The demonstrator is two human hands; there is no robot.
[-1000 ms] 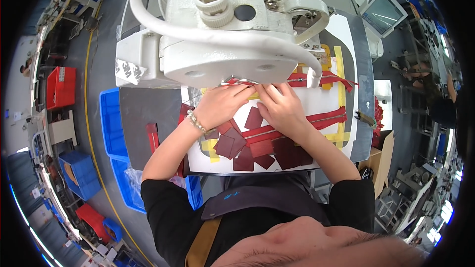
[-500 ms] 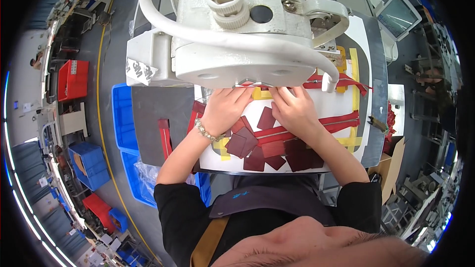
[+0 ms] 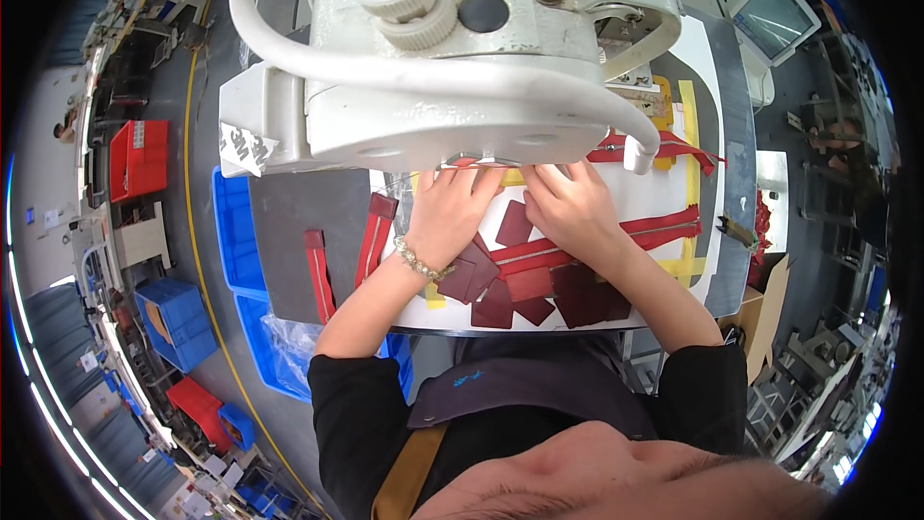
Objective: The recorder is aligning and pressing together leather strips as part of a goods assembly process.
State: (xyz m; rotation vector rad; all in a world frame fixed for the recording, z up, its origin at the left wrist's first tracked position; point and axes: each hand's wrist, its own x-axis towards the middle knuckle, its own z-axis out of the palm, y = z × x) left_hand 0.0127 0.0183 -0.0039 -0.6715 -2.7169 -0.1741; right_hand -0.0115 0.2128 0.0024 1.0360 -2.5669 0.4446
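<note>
A large white sewing machine head [image 3: 452, 106] hangs over the work table, and both my hands reach under its front edge. My left hand [image 3: 450, 212], with a beaded bracelet at its wrist, has its fingers stretched forward and a little spread. My right hand [image 3: 574, 212] lies opposite, fingers also extended. The fingertips and whatever they touch are hidden by the machine. Between the hands shows a yellow strip [image 3: 512, 176]. Beneath my right wrist runs a red zipper [image 3: 664, 227]. Dark red square patches [image 3: 493, 306] lie loosely overlapped nearest my body.
Two short red zipper pieces, one with a patch at its end [image 3: 382, 207], lie left of my left forearm. Another red zipper [image 3: 674, 146] lies beyond my right hand. Blue bins [image 3: 238, 231] stand beside the table's left edge; an open carton [image 3: 765, 318] stands at right.
The machine head appears shifted left and nearer in view. My left hand has moved slightly right relative to the table, uncovering more of the patch-ended zipper. My right hand stays nearly in place.
</note>
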